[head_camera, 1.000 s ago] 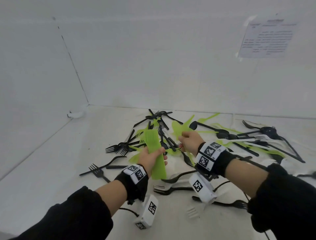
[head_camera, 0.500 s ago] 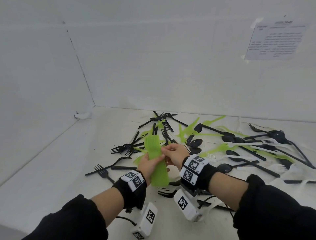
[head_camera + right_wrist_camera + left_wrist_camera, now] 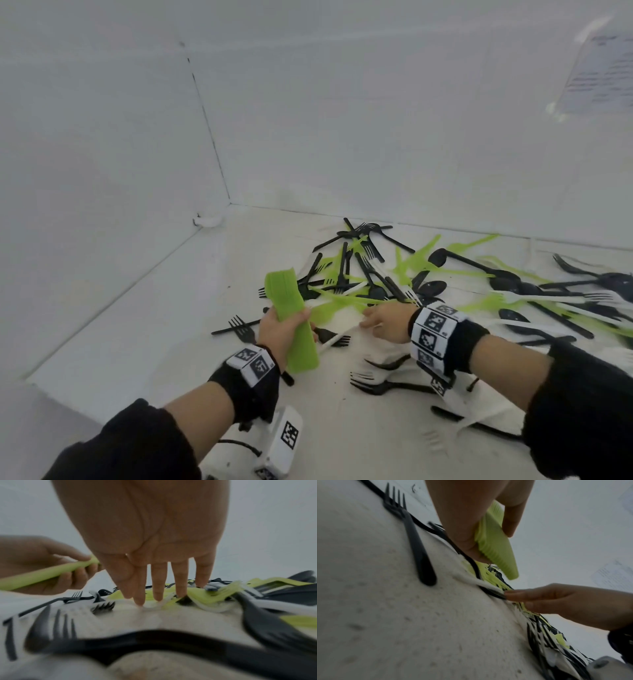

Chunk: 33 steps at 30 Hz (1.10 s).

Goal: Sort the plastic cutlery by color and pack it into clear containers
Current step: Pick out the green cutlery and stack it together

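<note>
White table (image 3: 137,335): only the right wrist view shows right hand (image 3: 154,547) fingers straight.

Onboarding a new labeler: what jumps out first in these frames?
The green stack gripped in the left hand, raised above the table. Next, the tangled pile of black, green and white cutlery spread to the right, with the right hand reaching down, straight fingers on its near edge.

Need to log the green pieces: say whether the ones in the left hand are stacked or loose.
Stacked: the left hand grips one tight green bundle, edges layered together in the left wrist view.
</note>
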Available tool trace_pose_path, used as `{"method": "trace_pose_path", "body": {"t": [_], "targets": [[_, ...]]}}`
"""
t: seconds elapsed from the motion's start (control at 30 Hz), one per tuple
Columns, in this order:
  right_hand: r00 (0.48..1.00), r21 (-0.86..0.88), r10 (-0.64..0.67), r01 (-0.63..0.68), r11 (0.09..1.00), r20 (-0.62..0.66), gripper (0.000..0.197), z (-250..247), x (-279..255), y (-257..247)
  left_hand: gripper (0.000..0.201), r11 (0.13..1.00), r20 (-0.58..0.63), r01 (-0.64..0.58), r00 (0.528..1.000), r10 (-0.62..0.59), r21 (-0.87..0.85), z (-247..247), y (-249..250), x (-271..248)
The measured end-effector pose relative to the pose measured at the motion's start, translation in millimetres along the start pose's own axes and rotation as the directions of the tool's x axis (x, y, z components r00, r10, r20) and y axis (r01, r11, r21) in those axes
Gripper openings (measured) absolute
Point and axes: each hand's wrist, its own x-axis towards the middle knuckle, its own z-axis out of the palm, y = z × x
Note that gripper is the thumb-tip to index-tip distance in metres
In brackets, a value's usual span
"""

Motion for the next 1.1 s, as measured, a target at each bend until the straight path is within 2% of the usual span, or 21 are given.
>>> {"method": "trace_pose_path", "body": {"t": [0.1,0.2,0.27,0.3,0.37,0.5,0.6,0.67,0.73,0.83,0.93,1.0,1.1], "targets": [[0.995,0.062,0.084,-0.082,0.995,-0.044,0.035,-7.7,-12.5,16.6,0.018,1.000,0.008,0.009,1.000,-0.009,-0.017,-8.5,1.7,-3.0],[0.974,0.189,0.144,-0.111,0.976,-0.174,0.030,-8.7,-21.8,37.2,0.015,1.000,0.023,0.006,1.000,-0.005,-0.020,-10.2,2.9,-6.0],[0.950,0.172,0.172,-0.130,0.976,-0.260,0.035,-2.7,-19.9,46.7,0.013,1.000,0.031,0.001,1.000,0.000,-0.021,-9.8,2.2,-7.3],[0.947,0.108,0.182,-0.158,0.981,-0.264,0.041,1.6,-17.4,48.3,0.013,1.000,0.035,0.000,0.999,0.001,-0.020,-9.5,1.9,-7.6],[0.966,-0.038,0.178,-0.188,0.981,-0.189,0.053,9.4,-12.5,43.0,0.013,1.000,0.045,0.000,0.999,0.000,-0.018,-8.7,1.0,-8.6],[0.990,-0.088,0.106,-0.114,0.990,-0.090,0.053,10.8,-9.1,15.3,0.013,1.000,0.063,0.010,0.998,-0.009,-0.015,-11.4,-1.3,-9.6],[0.974,-0.107,0.080,-0.105,0.989,-0.212,0.051,2.0,-5.3,-8.4,0.014,1.000,0.058,0.014,0.998,-0.013,-0.022,-14.8,-2.6,-8.0],[0.972,-0.132,-0.024,-0.007,0.991,-0.233,0.061,-1.1,3.9,-23.5,0.014,0.999,0.052,0.006,0.999,-0.004,-0.033,-16.5,-2.7,-7.8],[0.984,-0.194,-0.127,0.101,0.976,-0.127,0.069,-2.9,12.6,-38.5,0.014,0.999,0.052,-0.004,0.999,0.005,-0.033,-17.6,-2.2,-8.3],[0.992,-0.249,-0.121,0.125,0.960,0.033,0.066,-2.9,19.3,-43.3,0.014,0.999,0.053,-0.018,0.998,0.020,-0.031,-18.5,-0.4,-9.1],[0.998,-0.148,-0.067,0.068,0.987,0.010,0.060,-2.9,16.7,-28.1,0.016,0.999,0.046,-0.037,0.998,0.037,-0.016,-16.1,1.0,-9.8],[0.996,-0.033,-0.038,0.035,0.999,-0.078,0.051,-5.8,9.2,-15.3,0.018,0.999,0.054,-0.047,0.997,0.046,0.010,-7.4,2.1,-10.4],[0.967,0.271,0.034,0.037,0.962,-0.252,0.034,-14.1,-10.7,-3.2,0.015,0.999,0.096,-0.043,0.994,0.043,0.003,19.7,2.9,-14.5]]}}
